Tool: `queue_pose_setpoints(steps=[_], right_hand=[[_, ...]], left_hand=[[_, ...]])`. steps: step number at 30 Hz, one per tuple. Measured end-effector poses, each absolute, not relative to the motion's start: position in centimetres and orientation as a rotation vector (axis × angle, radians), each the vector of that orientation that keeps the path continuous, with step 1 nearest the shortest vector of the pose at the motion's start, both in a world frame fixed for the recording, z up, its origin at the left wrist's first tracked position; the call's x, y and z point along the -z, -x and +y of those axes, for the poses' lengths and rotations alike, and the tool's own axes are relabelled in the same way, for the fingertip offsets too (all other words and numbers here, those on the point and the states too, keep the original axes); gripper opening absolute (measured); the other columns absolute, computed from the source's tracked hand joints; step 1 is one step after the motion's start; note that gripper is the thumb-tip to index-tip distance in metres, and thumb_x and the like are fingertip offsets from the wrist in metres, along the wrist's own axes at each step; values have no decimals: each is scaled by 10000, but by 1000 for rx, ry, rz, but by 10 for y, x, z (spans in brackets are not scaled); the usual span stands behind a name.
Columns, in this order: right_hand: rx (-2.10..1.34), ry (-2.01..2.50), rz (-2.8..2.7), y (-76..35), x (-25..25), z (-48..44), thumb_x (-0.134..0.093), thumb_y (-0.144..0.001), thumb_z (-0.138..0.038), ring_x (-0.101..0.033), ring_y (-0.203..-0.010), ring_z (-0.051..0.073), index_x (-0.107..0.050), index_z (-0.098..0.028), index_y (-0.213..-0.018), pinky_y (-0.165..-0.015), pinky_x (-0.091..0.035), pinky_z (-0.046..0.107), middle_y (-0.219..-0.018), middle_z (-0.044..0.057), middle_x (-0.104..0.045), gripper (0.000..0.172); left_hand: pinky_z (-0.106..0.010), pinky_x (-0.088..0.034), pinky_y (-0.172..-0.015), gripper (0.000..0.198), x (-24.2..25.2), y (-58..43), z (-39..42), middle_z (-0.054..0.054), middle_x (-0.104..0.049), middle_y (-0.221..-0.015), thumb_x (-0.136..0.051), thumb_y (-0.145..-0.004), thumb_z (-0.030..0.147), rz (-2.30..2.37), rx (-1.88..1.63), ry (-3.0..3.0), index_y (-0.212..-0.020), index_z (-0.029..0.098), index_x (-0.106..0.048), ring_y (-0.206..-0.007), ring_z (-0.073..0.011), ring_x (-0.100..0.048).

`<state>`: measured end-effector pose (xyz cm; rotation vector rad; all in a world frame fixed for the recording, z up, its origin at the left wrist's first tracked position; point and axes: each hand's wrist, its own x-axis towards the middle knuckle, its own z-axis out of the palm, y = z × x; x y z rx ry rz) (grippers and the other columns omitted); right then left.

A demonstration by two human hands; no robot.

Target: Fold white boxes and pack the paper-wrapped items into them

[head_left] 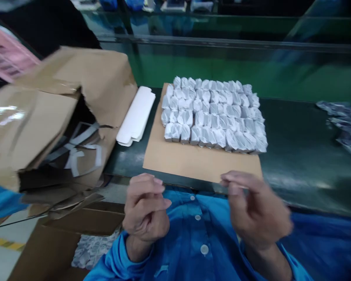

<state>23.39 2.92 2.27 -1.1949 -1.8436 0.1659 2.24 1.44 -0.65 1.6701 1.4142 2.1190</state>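
My left hand [146, 210] is held close to my chest with its fingers curled in loosely; nothing shows in it. My right hand [256, 210] is raised beside it, blurred, thumb and fingers pinched together at the near edge of a brown cardboard sheet [193, 160]. What the pinch holds, if anything, I cannot make out. On the sheet stand several rows of small white wrapped packets [213, 113], packed tightly together.
A torn cardboard box [61, 113] lies open at the left. A stack of flat white folded cartons [137, 115] rests beside the sheet. Another box with white packets [90, 249] sits low left. Clear plastic bags [343, 121] lie at the right on the dark green conveyor [295, 136].
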Motion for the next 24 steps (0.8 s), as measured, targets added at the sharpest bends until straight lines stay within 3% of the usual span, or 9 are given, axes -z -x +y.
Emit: queue_pose_setpoints(steps=[3, 5, 6, 8, 10, 13, 19, 22, 24], right_hand=[[-265, 1010, -2020, -211, 3, 8, -550, -947, -135, -701, -663, 156, -650, -161, -1004, -642, -569, 272, -771, 30, -724, 118], [-395, 905, -2088, -200, 23, -7, -516, -988, -160, -616, -525, 126, -621, -181, -815, -543, -506, 256, -621, -6, -643, 204], [-440, 887, -2096, -197, 32, -14, -494, -1004, -165, -604, -518, 121, -614, -185, -794, -538, -494, 253, -607, -9, -628, 243], [-481, 898, -2112, -195, 46, -25, -439, -1026, -155, -651, -603, 129, -657, -162, -999, -589, -516, 251, -693, 12, -675, 220], [-458, 892, -2162, -194, 52, -32, -397, -1037, -153, -696, -710, 147, -565, -124, -1307, -656, -548, 270, -824, 42, -721, 320], [-373, 862, -2223, -193, 50, -37, -383, -1045, -194, -697, -701, 172, -539, -127, -1353, -650, -554, 306, -825, 45, -719, 352], [-439, 842, -2170, -198, 48, -45, -403, -1030, -214, -715, -750, 208, -604, -160, -1298, -691, -575, 339, -862, 71, -737, 339], [-838, 910, -1984, -198, 45, -29, -483, -1010, -327, -725, -824, 204, -601, -195, -1320, -737, -586, 335, -977, 94, -749, 357], [-1192, 927, -1692, -193, 36, -8, -553, -961, -454, -716, -975, 210, -472, -195, -1449, -802, -587, 332, -1207, 144, -698, 559]], left_hand=[[-515, -477, -995, 294, 8, 10, 25, -18, -743, -856, -480, -948, 273, 1427, -1911, -1875, -768, 243, -711, -936, -237, -703], [-536, -432, -1076, 417, 4, 41, 36, -52, -769, -998, -337, -1009, 366, 1615, -1641, -1903, -1124, 238, -717, -1086, -262, -687], [-524, -426, -1093, 470, 1, 55, 44, -75, -759, -1096, -315, -1017, 411, 1769, -1530, -1903, -1308, 221, -630, -1165, -268, -658], [-484, -412, -1125, 586, -3, 74, 66, -127, -662, -1337, -386, -1000, 476, 2136, -1240, -1946, -1503, 176, -420, -1325, -278, -555], [-454, -363, -1174, 645, -1, 79, 91, -164, -519, -1497, -540, -946, 473, 2388, -868, -2036, -1487, 140, -432, -1421, -299, -450], [-453, -381, -1165, 431, 11, 69, 122, -173, -605, -1392, -620, -923, 381, 2433, -586, -2097, -1272, 127, -624, -1334, -291, -537], [-438, -570, -882, 373, 9, 74, 132, -91, -636, -1211, -615, -942, 403, 2649, -642, -1998, -1226, 162, -597, -1046, -216, -645], [-430, -562, -878, 292, -8, 72, 113, -104, -687, -1093, -551, -978, 367, 2638, -817, -2080, -1124, 133, -646, -989, -215, -671], [-437, -547, -891, 328, -10, 47, 86, -150, -725, -998, -452, -1011, 342, 2526, -978, -2223, -1045, 113, -685, -964, -241, -697]])
